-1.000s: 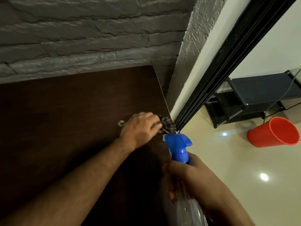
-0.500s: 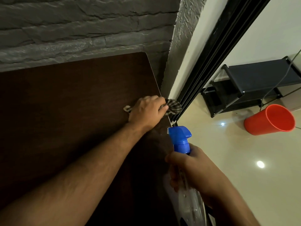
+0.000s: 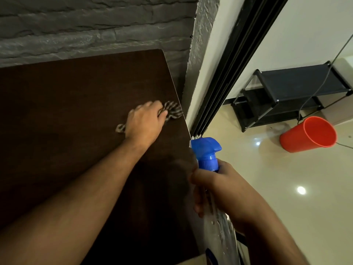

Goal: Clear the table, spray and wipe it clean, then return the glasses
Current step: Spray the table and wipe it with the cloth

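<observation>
The left arm reaches diagonally from the lower left across the dark table, its left hand palm-down with fingers curled round a striped cloth at the table's right edge, mid-frame. Lower centre-right, the right hand grips a clear spray bottle, blue nozzle up. An orange bucket stands far right.

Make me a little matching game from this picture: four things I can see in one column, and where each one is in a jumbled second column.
Things:
1. checked cloth
2. spray bottle
3. red bucket
4. black shelf rack

Places:
A. tipped over on the floor
B. held in the right hand
C. against the far white wall
D. under the left hand on the table

Pairs: 1-D, 2-B, 3-A, 4-C
</observation>
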Action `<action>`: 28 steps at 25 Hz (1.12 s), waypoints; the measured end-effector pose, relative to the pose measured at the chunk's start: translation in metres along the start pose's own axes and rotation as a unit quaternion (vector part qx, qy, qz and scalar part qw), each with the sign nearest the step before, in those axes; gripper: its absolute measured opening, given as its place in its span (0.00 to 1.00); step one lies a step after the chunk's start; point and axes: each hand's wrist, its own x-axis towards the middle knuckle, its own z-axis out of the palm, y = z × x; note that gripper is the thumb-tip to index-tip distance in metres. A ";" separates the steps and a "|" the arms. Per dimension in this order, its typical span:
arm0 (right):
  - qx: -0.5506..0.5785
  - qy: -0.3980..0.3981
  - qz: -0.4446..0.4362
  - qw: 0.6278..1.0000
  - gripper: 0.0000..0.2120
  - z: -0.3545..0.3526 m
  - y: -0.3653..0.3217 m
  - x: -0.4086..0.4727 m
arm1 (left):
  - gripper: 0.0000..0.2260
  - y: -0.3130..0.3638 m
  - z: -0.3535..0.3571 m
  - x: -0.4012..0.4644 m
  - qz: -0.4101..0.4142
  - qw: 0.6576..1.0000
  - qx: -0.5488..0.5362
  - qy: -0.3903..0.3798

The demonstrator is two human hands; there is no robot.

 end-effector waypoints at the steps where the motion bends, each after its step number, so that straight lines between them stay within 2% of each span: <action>1: 0.003 -0.002 0.003 1.000 0.15 0.000 0.005 -0.004 | 0.10 0.017 0.007 0.010 0.001 1.000 -0.011 -0.010; 4: 0.005 -0.004 0.011 1.000 0.07 0.003 0.016 -0.017 | 0.09 0.060 0.017 -0.014 0.092 0.992 -0.056 -0.060; 6: 0.005 -0.003 0.020 1.000 0.05 0.006 0.022 -0.026 | 0.09 0.057 0.009 -0.066 0.178 0.977 -0.072 -0.094; 7: 0.003 -0.002 0.023 1.000 0.06 0.007 0.025 -0.030 | 0.10 0.041 0.003 -0.086 0.186 0.976 -0.075 -0.083; 9: 0.001 0.001 0.033 0.999 0.10 0.011 0.031 -0.037 | 0.10 -0.002 -0.012 -0.094 0.136 0.989 -0.049 -0.037; 11: 0.010 0.012 0.043 0.999 0.10 0.016 0.038 -0.044 | 0.10 -0.033 -0.019 -0.068 0.048 0.999 -0.013 -0.005; 13: 0.011 0.030 0.050 0.998 0.06 0.020 0.047 -0.052 | 0.10 -0.033 -0.015 -0.035 -0.006 1.000 -0.009 0.008; 15: 0.008 0.042 0.059 0.997 0.05 0.026 0.054 -0.063 | 0.10 -0.009 -0.006 -0.022 -0.004 0.999 -0.035 0.001; 18: 0.031 0.057 0.064 0.996 0.07 0.030 0.060 -0.076 | 0.10 0.038 0.006 -0.053 0.077 0.994 -0.061 -0.038; 20: 0.045 0.060 0.063 0.995 0.07 0.033 0.062 -0.082 | 0.10 0.055 0.002 -0.098 0.166 0.979 -0.094 -0.067; 23: 0.061 0.047 0.056 0.995 0.08 0.033 0.065 -0.088 | 0.13 0.032 -0.013 -0.163 0.275 0.949 -0.100 -0.114; 25: 0.074 0.042 0.062 0.994 0.10 0.030 0.072 -0.093 | 0.13 0.004 -0.018 -0.164 0.229 0.968 -0.062 -0.083; 28: 0.068 0.036 0.065 0.995 0.08 0.027 0.083 -0.100 | 0.10 0.016 -0.011 -0.121 0.064 0.998 -0.022 -0.016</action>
